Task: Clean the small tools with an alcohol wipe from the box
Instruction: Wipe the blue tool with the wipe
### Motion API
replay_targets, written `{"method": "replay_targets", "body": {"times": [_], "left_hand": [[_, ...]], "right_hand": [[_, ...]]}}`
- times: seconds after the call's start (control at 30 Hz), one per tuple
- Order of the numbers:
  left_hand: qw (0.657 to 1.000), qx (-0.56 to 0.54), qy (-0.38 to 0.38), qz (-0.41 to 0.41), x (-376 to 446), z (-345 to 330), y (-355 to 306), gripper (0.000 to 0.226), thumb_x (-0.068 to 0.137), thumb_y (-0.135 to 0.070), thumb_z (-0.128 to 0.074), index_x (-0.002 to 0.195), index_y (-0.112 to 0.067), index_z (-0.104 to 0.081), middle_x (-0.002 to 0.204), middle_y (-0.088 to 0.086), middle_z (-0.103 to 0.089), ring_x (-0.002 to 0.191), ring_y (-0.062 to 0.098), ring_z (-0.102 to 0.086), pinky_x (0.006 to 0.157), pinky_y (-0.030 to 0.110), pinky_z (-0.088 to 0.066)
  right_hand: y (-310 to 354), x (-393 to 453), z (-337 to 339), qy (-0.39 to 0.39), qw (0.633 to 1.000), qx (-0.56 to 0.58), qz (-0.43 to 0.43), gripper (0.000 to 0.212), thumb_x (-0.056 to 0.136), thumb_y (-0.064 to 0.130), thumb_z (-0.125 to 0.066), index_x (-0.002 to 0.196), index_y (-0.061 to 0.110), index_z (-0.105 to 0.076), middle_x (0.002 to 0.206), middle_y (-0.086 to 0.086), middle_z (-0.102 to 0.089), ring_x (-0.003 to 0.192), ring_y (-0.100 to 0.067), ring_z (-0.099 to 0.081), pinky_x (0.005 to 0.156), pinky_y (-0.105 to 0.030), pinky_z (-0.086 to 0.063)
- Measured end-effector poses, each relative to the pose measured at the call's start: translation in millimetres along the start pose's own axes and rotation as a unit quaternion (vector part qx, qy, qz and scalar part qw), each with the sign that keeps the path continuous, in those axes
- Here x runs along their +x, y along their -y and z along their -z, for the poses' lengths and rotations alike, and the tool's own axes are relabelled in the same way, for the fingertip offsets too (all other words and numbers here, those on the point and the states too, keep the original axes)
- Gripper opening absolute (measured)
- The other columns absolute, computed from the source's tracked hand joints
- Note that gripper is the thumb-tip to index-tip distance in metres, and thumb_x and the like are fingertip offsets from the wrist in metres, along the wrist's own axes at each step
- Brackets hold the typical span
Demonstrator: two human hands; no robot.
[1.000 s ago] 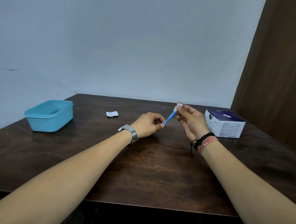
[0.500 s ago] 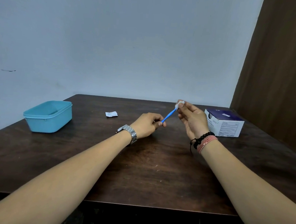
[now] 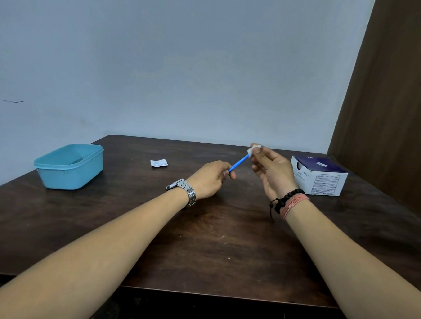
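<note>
Above mid-desk the left hand (image 3: 209, 177) grips a blue tool (image 3: 238, 163) whose far tip the right hand (image 3: 271, 169) pinches in a wipe (image 3: 254, 149), between a tub (image 3: 68, 166) near the left edge, a wrapper (image 3: 158, 163) and the box (image 3: 319, 176) near the right edge.
</note>
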State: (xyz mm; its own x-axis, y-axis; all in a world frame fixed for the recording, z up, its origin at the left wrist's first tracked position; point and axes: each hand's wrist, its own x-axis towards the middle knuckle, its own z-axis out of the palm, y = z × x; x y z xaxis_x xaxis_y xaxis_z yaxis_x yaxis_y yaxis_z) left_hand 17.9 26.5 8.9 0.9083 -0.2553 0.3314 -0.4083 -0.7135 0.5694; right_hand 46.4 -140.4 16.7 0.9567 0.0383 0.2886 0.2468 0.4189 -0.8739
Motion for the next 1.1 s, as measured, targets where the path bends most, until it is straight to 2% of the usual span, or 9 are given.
{"method": "replay_targets", "body": {"times": [0.2, 0.37, 0.57, 0.8, 0.97, 1.1], "left_hand": [[1.0, 0.009, 0.006, 0.007, 1, 2, 1, 0.028, 0.102, -0.013, -0.031, 0.097, -0.017, -0.058, 0.075, -0.005, -0.047, 0.076, 0.02, -0.047, 0.062, 0.025, -0.037], [1.0, -0.003, 0.007, 0.001, 1, 0, 1, 0.03, 0.102, -0.013, -0.031, 0.099, -0.016, -0.06, 0.081, 0.0, -0.049, 0.076, 0.021, -0.047, 0.066, 0.027, -0.039], [1.0, 0.004, 0.0, -0.001, 2, 1, 5, 0.031, 0.102, -0.013, -0.032, 0.095, -0.02, -0.061, 0.075, -0.004, -0.049, 0.073, 0.019, -0.048, 0.066, 0.029, -0.041], [1.0, 0.013, 0.009, 0.004, 4, -2, 6, 0.031, 0.102, -0.011, -0.033, 0.096, -0.02, -0.062, 0.074, -0.005, -0.05, 0.072, 0.017, -0.048, 0.067, 0.027, -0.041], [1.0, 0.025, -0.001, 0.003, 5, 1, 6, 0.029, 0.102, -0.013, -0.034, 0.094, -0.022, -0.06, 0.073, -0.005, -0.05, 0.067, 0.015, -0.047, 0.063, 0.026, -0.039], [1.0, 0.007, -0.008, -0.002, 6, 0, 8, 0.03, 0.101, -0.012, -0.034, 0.091, -0.023, -0.061, 0.071, -0.005, -0.049, 0.068, 0.018, -0.048, 0.064, 0.03, -0.041]], "right_hand": [[-7, -1, -3, 0.019, 0.999, -0.025, -0.022, 0.009, 0.091, 0.007, -0.063, 0.095, 0.01, -0.07, 0.075, 0.007, -0.073, 0.068, -0.004, -0.057, 0.06, -0.014, -0.046], [0, 2, 2, -0.003, 1.0, -0.005, 0.004, 0.008, 0.091, 0.009, -0.064, 0.093, 0.012, -0.07, 0.075, 0.008, -0.073, 0.068, -0.004, -0.056, 0.062, -0.015, -0.045], [-10, -2, -4, 0.038, 0.998, -0.045, -0.027, 0.009, 0.09, 0.007, -0.064, 0.095, 0.01, -0.071, 0.078, 0.005, -0.072, 0.068, -0.004, -0.057, 0.06, -0.014, -0.046], [1, 4, 2, -0.025, 0.999, 0.005, 0.029, 0.009, 0.092, 0.009, -0.063, 0.091, 0.014, -0.071, 0.076, 0.007, -0.072, 0.066, -0.003, -0.056, 0.061, -0.014, -0.045], [-10, 0, -2, 0.02, 0.999, -0.041, -0.006, 0.009, 0.091, 0.008, -0.063, 0.096, 0.011, -0.071, 0.086, 0.0, -0.071, 0.068, -0.004, -0.056, 0.059, -0.014, -0.046], [-7, 1, -3, 0.007, 0.999, -0.036, 0.005, 0.009, 0.091, 0.009, -0.063, 0.097, 0.01, -0.071, 0.088, 0.0, -0.071, 0.068, -0.005, -0.055, 0.06, -0.015, -0.045]]}}
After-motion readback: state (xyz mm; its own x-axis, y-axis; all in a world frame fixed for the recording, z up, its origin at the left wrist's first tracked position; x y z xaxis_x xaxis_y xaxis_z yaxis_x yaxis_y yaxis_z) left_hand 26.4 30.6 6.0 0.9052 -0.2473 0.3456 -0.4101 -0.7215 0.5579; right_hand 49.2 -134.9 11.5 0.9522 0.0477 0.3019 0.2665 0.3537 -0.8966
